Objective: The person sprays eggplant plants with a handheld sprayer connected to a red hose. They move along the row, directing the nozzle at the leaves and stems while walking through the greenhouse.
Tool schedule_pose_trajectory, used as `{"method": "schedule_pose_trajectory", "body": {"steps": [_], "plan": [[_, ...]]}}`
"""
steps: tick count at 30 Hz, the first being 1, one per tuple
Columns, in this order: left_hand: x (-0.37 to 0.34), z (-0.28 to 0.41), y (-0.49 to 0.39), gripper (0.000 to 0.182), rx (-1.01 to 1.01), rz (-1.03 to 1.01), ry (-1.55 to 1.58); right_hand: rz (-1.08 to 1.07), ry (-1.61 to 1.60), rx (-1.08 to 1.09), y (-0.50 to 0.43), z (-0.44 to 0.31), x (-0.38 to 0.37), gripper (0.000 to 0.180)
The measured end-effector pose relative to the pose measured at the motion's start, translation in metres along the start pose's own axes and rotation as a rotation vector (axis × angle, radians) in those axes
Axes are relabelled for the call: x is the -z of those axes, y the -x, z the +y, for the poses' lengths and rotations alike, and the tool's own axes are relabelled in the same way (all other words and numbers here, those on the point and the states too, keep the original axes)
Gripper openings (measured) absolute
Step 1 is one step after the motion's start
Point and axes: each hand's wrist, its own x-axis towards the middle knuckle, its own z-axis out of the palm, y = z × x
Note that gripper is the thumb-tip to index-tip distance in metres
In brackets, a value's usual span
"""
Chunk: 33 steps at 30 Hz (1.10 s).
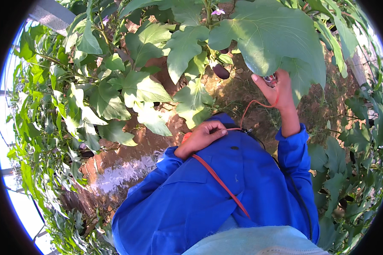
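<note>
My left hand (203, 136) is at the front of my blue jacket, thumb and fingertips pinched on a thin orange cord (255, 101). From there the cord runs in a loose loop up to my right hand (282, 91). That hand is raised to the right, partly behind a large eggplant leaf (274, 35), and grips a small shiny object (270, 79). The leaf and my fingers hide most of the object, so its kind is unclear. A dark purple eggplant (221, 71) hangs from the plant to the left of my right hand.
Leafy eggplant plants (111, 102) crowd the left, with more foliage (335, 165) on the right. A red-orange strap (220, 183) crosses my jacket (191, 204). Bare soil (131, 140) shows between the plants. A grey beam (52, 16) is at upper left.
</note>
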Motion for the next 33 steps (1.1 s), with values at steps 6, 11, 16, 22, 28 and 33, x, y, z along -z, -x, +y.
{"method": "schedule_pose_trajectory", "body": {"steps": [6, 11, 16, 22, 28, 33], "plan": [[-0.007, 0.009, -0.013, 0.018, 0.023, -0.014, -0.037, 0.133, -0.316, -0.087, 0.039, 0.03, 0.009, 0.035], [-0.007, 0.009, -0.048, 0.019, 0.075, -0.103, -0.127, 0.399, -0.662, -0.123, 0.057, 0.06, 0.028, 0.029], [-0.028, 0.011, -0.101, 0.022, 0.115, -0.208, -0.09, 0.503, -0.539, -0.26, 0.062, 0.061, 0.073, 0.029], [-0.081, 0.031, -0.201, 0.021, 0.151, -0.381, -0.031, 0.483, -0.614, -0.192, 0.048, 0.082, 0.127, 0.031], [-0.129, 0.038, -0.281, 0.025, 0.168, -0.552, -0.003, 0.345, -0.564, -0.192, 0.044, 0.11, 0.168, 0.038], [-0.159, 0.044, -0.303, 0.023, 0.125, -0.573, -0.088, 0.365, -0.599, -0.233, 0.049, 0.142, 0.186, 0.03]]}}
